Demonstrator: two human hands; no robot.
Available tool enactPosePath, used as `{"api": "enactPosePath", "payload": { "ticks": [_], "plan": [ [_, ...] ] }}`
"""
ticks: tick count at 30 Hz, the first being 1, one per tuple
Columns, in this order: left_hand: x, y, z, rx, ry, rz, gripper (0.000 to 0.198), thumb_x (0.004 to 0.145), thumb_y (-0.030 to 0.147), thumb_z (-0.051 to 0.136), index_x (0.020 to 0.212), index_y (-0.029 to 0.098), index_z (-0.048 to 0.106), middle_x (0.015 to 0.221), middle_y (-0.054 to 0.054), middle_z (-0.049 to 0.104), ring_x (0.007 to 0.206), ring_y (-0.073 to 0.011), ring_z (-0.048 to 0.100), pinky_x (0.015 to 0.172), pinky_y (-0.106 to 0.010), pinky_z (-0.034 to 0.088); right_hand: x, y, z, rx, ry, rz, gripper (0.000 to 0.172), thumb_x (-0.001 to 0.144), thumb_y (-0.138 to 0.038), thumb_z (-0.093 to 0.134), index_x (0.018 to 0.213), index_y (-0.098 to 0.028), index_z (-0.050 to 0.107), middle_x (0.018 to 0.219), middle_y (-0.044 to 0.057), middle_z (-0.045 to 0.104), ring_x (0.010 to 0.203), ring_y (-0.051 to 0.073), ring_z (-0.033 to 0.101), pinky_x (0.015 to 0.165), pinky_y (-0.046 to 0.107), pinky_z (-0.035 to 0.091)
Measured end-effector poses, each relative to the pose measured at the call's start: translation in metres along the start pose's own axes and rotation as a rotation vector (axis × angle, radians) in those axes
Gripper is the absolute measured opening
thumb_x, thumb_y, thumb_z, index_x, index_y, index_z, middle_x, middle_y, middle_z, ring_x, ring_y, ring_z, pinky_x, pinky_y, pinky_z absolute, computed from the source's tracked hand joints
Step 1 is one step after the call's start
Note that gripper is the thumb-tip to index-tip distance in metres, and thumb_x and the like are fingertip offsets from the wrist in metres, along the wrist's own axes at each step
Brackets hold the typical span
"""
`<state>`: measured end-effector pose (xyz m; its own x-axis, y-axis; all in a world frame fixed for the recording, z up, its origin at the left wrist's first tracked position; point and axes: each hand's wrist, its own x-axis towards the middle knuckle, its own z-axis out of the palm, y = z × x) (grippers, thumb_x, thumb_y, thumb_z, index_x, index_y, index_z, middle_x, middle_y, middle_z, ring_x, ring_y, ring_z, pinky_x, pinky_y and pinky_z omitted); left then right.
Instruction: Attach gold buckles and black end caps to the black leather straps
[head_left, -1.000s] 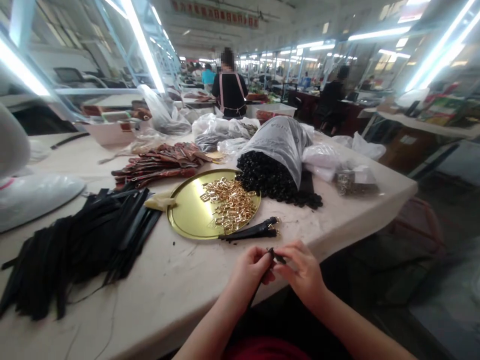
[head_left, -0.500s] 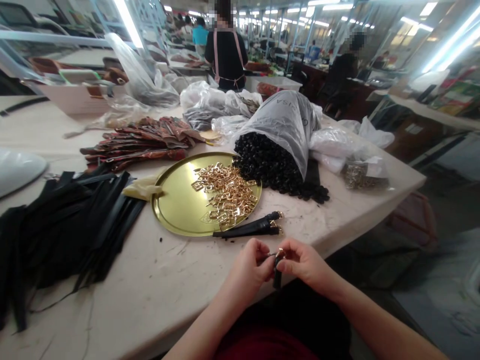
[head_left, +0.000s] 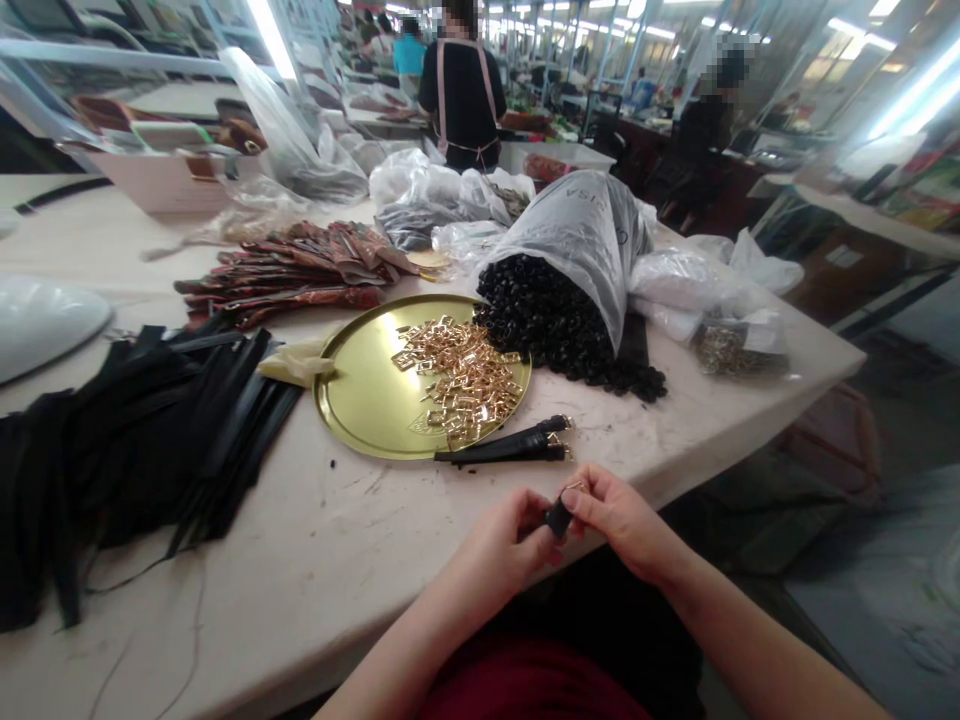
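Note:
Just past the table's near edge, a short black strap point(head_left: 558, 518) is held between both hands. My left hand point(head_left: 511, 540) is closed on its lower left part, fingers pinched. My right hand point(head_left: 619, 515) pinches the upper end, where a gold buckle point(head_left: 576, 487) shows in part; the fingers hide the rest. Beyond the hands lie a few finished-looking black straps with gold buckles point(head_left: 517, 445). A round gold tray point(head_left: 360, 405) behind them carries a heap of loose gold buckles point(head_left: 469, 385).
Small black loops point(head_left: 555, 325) spill from a plastic bag point(head_left: 581, 225) at the tray's right. Long black strips point(head_left: 150, 440) are piled on the left, with reddish-brown pieces point(head_left: 300, 270) behind. Clear bags point(head_left: 675, 280) lie at the right edge. A person point(head_left: 463, 95) stands beyond the table.
The strap has turned between my fingers, from hanging down to slanting toward my left hand. My right hand has shifted slightly right and up. The whole view has moved a little.

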<state>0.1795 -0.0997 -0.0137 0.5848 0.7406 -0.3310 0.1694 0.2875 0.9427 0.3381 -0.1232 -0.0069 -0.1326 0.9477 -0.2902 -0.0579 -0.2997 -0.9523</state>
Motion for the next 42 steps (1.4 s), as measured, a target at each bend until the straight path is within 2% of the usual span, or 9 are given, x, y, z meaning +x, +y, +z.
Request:
{"api": "enactPosePath", "payload": {
  "ticks": [5,9,13,18,24,29,34,37,42],
  "plan": [
    [0.0,-0.009,0.005,0.014,0.073,0.002,0.021,0.076,0.037,0.055,0.074,0.017,0.046,0.065,-0.002,0.063,0.057,-0.0138,0.058,0.051,-0.023,0.041,-0.009,0.0,-0.002,-0.083,0.041,-0.039,0.032,0.073,-0.044,0.061,0.071,-0.019,0.042,0.059,-0.005,0.049,0.056,0.01,0.046,0.056,0.022,0.036],
    [-0.011,-0.013,0.003,-0.012,0.018,-0.023,0.012,0.075,0.025,0.054,0.081,0.017,0.048,0.066,-0.001,0.065,0.058,-0.0133,0.059,0.054,-0.024,0.041,-0.016,0.002,-0.009,-0.21,0.139,-0.048,0.026,0.077,-0.041,0.057,0.073,-0.019,0.044,0.057,-0.006,0.049,0.054,0.01,0.045,0.056,0.022,0.036],
    [-0.021,-0.009,0.005,-0.029,0.006,-0.029,0.027,0.072,0.021,0.058,0.096,0.018,0.046,0.065,0.002,0.064,0.058,-0.0127,0.058,0.054,-0.023,0.041,-0.024,0.001,-0.01,-0.331,0.113,-0.068,0.025,0.075,-0.033,0.06,0.07,-0.02,0.04,0.058,-0.006,0.046,0.055,0.011,0.046,0.052,0.021,0.035],
    [-0.02,-0.013,0.013,-0.059,0.045,-0.022,0.026,0.069,0.02,0.059,0.091,0.017,0.046,0.067,0.001,0.063,0.055,-0.0124,0.058,0.054,-0.025,0.044,-0.036,-0.003,-0.006,-0.466,0.001,-0.193,0.012,0.076,-0.02,0.056,0.088,-0.019,0.054,0.077,-0.001,0.055,0.069,0.012,0.05,0.063,0.023,0.04],
    [-0.029,-0.022,0.006,-0.072,-0.06,-0.106,0.02,0.07,0.022,0.059,0.088,0.016,0.053,0.073,-0.003,0.068,0.063,-0.0135,0.062,0.055,-0.023,0.044,-0.04,0.002,-0.008,-0.38,-0.029,-0.085,0.007,0.078,-0.021,0.054,0.083,-0.018,0.055,0.059,-0.004,0.049,0.055,0.01,0.046,0.053,0.021,0.037],
    [-0.031,-0.022,0.008,-0.137,-0.026,-0.159,0.017,0.07,0.027,0.061,0.078,0.015,0.051,0.064,-0.002,0.066,0.057,-0.0122,0.061,0.053,-0.022,0.043,-0.041,0.004,-0.008,-0.425,-0.058,-0.097,0.006,0.076,-0.018,0.054,0.081,-0.018,0.057,0.063,-0.003,0.053,0.058,0.01,0.049,0.054,0.021,0.038],
    [-0.028,-0.017,0.021,-0.059,-0.003,-0.136,0.013,0.07,0.024,0.06,0.077,0.014,0.054,0.057,0.001,0.061,0.052,-0.0095,0.056,0.052,-0.021,0.042,-0.045,-0.007,-0.011,-0.628,-0.077,-0.207,0.011,0.07,-0.01,0.055,0.073,-0.018,0.061,0.075,0.0,0.059,0.071,0.013,0.053,0.063,0.023,0.041],
    [-0.026,-0.018,0.023,-0.038,-0.006,-0.123,0.014,0.071,0.026,0.058,0.079,0.014,0.055,0.059,0.001,0.061,0.053,-0.0105,0.056,0.053,-0.023,0.043,-0.044,-0.006,-0.013,-0.548,-0.086,-0.106,0.008,0.07,-0.013,0.055,0.075,-0.018,0.06,0.069,-0.001,0.058,0.064,0.012,0.053,0.058,0.022,0.041],
    [-0.019,-0.021,0.016,0.257,0.06,-0.015,0.013,0.069,0.027,0.058,0.077,0.017,0.057,0.065,0.001,0.064,0.06,-0.014,0.057,0.053,-0.023,0.04,-0.043,0.009,-0.005,-0.416,0.106,-0.004,0.007,0.076,-0.022,0.053,0.081,-0.018,0.056,0.058,-0.003,0.054,0.055,0.012,0.052,0.053,0.024,0.041]
  ]
}}
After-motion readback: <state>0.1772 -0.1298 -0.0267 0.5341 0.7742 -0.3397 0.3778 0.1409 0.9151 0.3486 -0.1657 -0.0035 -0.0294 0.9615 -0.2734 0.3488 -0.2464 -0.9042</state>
